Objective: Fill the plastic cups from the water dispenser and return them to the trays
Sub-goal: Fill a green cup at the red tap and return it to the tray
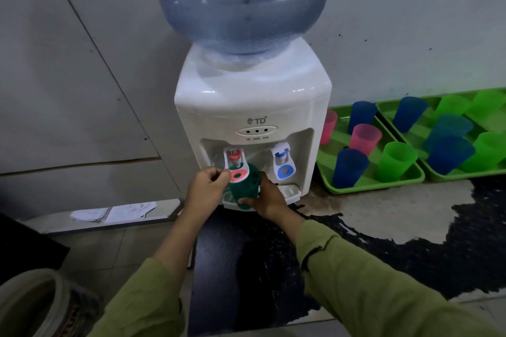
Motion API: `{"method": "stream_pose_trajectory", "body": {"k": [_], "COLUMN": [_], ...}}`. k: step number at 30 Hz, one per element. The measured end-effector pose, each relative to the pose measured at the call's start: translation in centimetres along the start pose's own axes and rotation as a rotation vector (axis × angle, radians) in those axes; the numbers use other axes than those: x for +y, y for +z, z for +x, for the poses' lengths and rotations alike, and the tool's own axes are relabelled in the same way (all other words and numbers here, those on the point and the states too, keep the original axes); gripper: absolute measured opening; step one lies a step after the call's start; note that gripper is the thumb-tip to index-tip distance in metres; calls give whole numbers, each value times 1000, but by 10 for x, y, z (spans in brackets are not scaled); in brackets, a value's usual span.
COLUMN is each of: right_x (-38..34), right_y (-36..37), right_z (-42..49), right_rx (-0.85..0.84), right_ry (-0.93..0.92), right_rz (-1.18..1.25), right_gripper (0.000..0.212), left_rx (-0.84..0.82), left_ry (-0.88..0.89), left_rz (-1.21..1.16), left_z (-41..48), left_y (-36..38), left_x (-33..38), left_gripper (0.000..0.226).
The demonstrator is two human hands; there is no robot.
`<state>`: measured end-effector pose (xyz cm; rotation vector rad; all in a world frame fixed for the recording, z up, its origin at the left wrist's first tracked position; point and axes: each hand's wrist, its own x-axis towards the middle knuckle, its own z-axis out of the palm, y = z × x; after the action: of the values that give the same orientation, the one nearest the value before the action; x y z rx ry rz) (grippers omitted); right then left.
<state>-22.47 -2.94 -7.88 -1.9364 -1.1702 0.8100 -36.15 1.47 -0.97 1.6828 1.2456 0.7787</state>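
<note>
1. Filling is the step in hand: a person stands at the white water dispenser (254, 101) with a dark green cup (243, 186) held under the red tap lever (238, 175), just above the drip tray (290, 190).
2. The right hand (267, 200) is wrapped round the cup's lower half and grips it from the right side.
3. The left hand (206, 186) has its fingers curled at the left edge of the red lever and appears to pinch or press it. Whether water is running cannot be told.
4. The blue tap (284, 164) beside it is untouched.
5. To the right of the dispenser lie two green trays, the near tray (377, 186) and the far tray (465, 176). They carry blue, pink and green cups, and how full those are cannot be judged.
6. The next move probably calls for letting the lever go once the cup is nearly full. The right hand would then carry the cup level over the wet patch (383, 213) to a free spot on the near tray, with a light grip, since a thin plastic cup may spill if squeezed.
</note>
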Motion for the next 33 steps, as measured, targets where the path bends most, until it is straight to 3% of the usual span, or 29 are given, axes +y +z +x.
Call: {"method": "stream_pose_trajectory", "body": {"k": [8,17,26,33], "right_x": [-4,-4,7,33], "right_y": [-2,-1,-13,-33], "right_z": [-2,-3,-25,-48], "right_rx": [-10,29,42,-33], "right_ry": [16,26,-40,-90], "right_rz": [47,19,81,30], "right_gripper": [72,68,69,71], "left_rx": [-33,25,174,202], "left_ry": [132,142,-5,-74], "left_rz": [283,413,74,47], "left_z": [7,17,-10,-46], "left_y": [8,15,25,48], "left_x": [-10,-14,-18,-20], "left_gripper": [30,17,13,12]}}
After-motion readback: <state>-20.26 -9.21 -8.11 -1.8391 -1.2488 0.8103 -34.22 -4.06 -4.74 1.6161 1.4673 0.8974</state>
